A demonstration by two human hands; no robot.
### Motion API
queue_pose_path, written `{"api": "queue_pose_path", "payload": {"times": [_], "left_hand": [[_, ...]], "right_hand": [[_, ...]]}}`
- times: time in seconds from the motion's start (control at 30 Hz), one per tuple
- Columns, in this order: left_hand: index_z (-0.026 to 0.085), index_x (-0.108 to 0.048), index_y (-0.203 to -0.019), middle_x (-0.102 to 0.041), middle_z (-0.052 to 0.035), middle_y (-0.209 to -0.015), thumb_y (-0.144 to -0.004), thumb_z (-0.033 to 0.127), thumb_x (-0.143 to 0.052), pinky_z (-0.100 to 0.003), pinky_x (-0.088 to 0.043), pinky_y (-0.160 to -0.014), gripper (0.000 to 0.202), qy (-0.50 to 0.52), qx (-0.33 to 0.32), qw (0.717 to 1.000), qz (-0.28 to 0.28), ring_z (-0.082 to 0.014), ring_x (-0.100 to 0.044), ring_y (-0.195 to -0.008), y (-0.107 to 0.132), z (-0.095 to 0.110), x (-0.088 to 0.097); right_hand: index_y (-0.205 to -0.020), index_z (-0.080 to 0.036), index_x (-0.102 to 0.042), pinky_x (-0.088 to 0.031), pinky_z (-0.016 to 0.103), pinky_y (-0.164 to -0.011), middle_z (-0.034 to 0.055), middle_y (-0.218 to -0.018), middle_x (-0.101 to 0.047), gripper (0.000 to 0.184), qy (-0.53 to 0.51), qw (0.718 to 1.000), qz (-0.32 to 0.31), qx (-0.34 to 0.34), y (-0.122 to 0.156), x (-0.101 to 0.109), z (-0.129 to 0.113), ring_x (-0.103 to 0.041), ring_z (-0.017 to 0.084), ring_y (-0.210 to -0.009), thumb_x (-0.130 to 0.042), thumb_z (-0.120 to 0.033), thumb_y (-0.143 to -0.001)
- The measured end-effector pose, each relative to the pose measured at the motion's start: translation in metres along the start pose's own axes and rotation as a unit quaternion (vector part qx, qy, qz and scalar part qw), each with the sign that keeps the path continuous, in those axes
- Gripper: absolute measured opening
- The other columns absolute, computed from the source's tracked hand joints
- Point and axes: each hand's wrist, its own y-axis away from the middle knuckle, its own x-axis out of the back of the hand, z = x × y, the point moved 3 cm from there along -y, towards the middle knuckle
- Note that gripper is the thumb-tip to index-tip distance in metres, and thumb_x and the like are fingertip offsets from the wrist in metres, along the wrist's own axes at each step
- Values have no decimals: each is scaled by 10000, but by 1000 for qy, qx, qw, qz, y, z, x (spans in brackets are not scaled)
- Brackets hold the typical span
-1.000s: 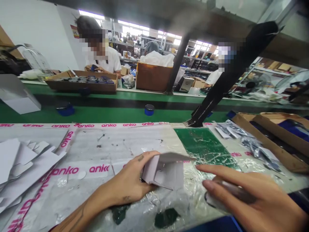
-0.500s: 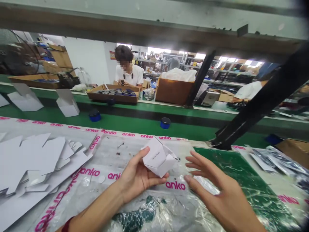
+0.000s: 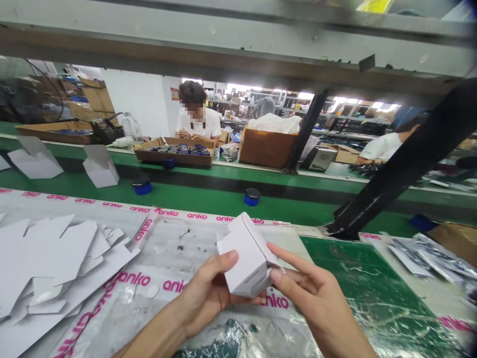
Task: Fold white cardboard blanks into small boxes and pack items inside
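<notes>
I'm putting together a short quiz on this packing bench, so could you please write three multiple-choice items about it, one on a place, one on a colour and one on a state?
1. Where does the pile of flat white card blanks lie?
A. left of the hands
B. on the green belt
C. inside the brown carton

2. What colour are the two small round pots on the green belt?
A. red
B. blue
C. yellow

3. How is the small white box held?
A. lying flat on the bench
B. in the left hand alone
C. lifted between both hands

Answers:
1 A, the blanks are spread over the bench at the left edge.
2 B, both pots are dark blue.
3 C, the left hand grips it from below and the right hand touches its right side, above the bench.
</notes>
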Motion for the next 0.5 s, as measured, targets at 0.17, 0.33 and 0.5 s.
{"api": "queue_pose_path", "payload": {"times": [0.17,0.33,0.5], "left_hand": [[123,-743,-1187,-803,-155,-1090,-844,418,-866,-426,-666,-812,469,-42,-6,999,21,-291,-775,-936,5,-4,-4],[167,-665,-1244,-782,-127,-1177,-762,453,-912,-434,-606,-923,612,-96,-22,989,107,-335,-738,-1093,14,-9,-6],[205,-604,-1366,-767,-132,-1167,-693,461,-937,-467,-607,-905,794,-342,-159,919,111,-381,-724,-1066,25,-10,-3]], "right_hand": [[-1158,-264,-807,-606,294,-712,51,-809,-823,511,4,999,38,23,2,-1,4,-726,193,-714,-955,-473,-716],[-1185,-249,-797,-642,326,-710,82,-999,-828,515,98,985,103,97,6,3,6,-756,250,-827,-850,-586,-799],[-1322,-340,-726,-610,376,-965,84,-1280,-760,588,114,989,-4,98,12,23,16,-743,291,-1123,-884,-529,-788]]}}
